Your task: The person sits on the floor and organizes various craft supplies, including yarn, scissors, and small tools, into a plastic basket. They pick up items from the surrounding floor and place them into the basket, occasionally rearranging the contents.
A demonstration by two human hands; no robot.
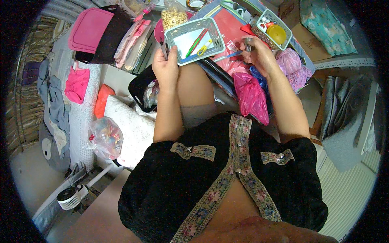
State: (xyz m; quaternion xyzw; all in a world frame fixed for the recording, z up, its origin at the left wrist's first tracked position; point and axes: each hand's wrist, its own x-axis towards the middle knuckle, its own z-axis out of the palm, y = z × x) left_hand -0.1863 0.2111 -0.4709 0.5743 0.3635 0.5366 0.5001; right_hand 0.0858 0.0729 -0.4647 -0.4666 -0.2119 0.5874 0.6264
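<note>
A pale green plastic basket (195,41) is held up at its left corner by my left hand (165,68), thumb over the rim. A slim dark item (163,50) stands between that thumb and the fingers; its kind is unclear. Inside the basket lie a green and red slender tool (196,43) and a small yellow-handled cutter (204,48). To the right of the basket, my right hand (261,56) has its fingers curled around a small clear and grey item (248,45). A thin blue and white strip-like thing (229,56) sticks out leftward by those fingers.
A second basket (288,41) holds a yellow round lid (276,34). Pink yarn (288,60) and a pink plastic bag (250,95) lie near my right forearm. A bag of pale pieces (173,18) stands behind the held basket. At left are a pink-lidded bin (89,29) and a black basket (136,91).
</note>
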